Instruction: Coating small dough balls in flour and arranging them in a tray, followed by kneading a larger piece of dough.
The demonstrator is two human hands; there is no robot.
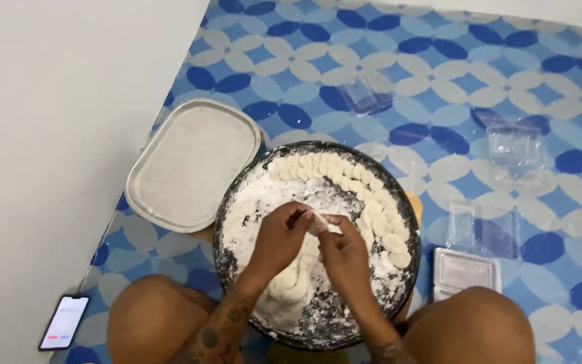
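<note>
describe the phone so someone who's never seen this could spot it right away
Start at the big round dark tray dusted with flour in the middle, then go down and left toward the white wall. The phone lies flat on the patterned floor beside the person's knee. It is the only small dark-edged rectangle with a lit screen.

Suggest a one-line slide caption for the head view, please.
Both hands, left hand and right hand, pinch dough piece over floured round tray.

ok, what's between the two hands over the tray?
Head view: a small white dough piece, pinched between the fingertips of the left hand and the right hand, above the floured round tray.
</note>
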